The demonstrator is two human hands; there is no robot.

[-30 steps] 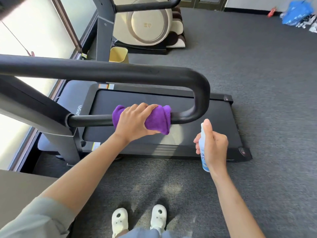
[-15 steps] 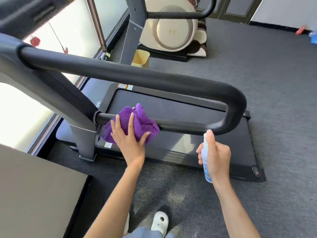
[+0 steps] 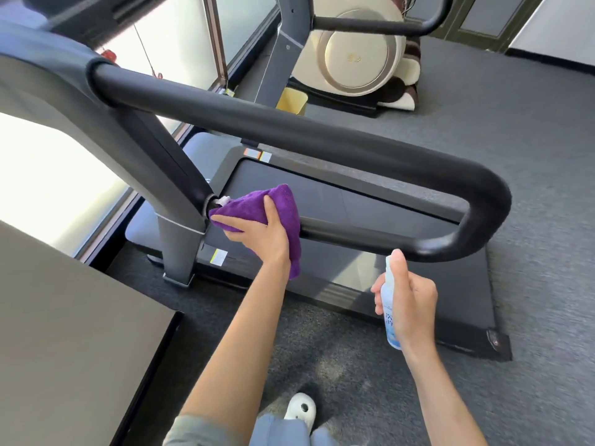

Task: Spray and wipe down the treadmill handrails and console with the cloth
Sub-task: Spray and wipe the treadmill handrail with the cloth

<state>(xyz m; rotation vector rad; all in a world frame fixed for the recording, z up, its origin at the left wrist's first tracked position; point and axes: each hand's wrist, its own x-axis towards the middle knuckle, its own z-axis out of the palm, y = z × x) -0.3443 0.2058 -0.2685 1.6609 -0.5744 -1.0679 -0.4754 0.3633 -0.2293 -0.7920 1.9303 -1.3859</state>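
**Wiping the lower handrail bar where it joins the upright**

Pressing a purple cloth point(image 3: 257, 204) onto the lower bar of the looped black handrail point(image 3: 322, 136), right at the end where the bar is entering the grey upright post point(image 3: 167, 175). Wrapping the left hand point(image 3: 257, 235) over the cloth from the near side, thumb lying up across the top fold and fingers reaching out along the lower edge toward the post, so gripping cloth and bar together. Hanging one loose corner of the cloth down below the wrist. Showing a small white tag at the cloth's post-side end.

Holding a slim white and blue spray bottle point(image 3: 390, 312) upright in the right hand point(image 3: 410, 305), fingers curling round its body and the index finger resting on top of the nozzle, just under the curved end of the handrail loop. Keeping the bottle apart from the rail; touching or not at the nozzle tip, cannot tell.

Lying beneath both hands: the black treadmill deck point(image 3: 354, 220) on grey carpet point(image 3: 515, 123). Standing nearest the camera at lower left: a dark flat tabletop point(image 3: 64, 317). Showing behind: a yellow bin point(image 3: 291, 99) and a cream massage chair point(image 3: 360, 56). Peeking in at the bottom edge: a white shoe point(image 3: 301, 408).
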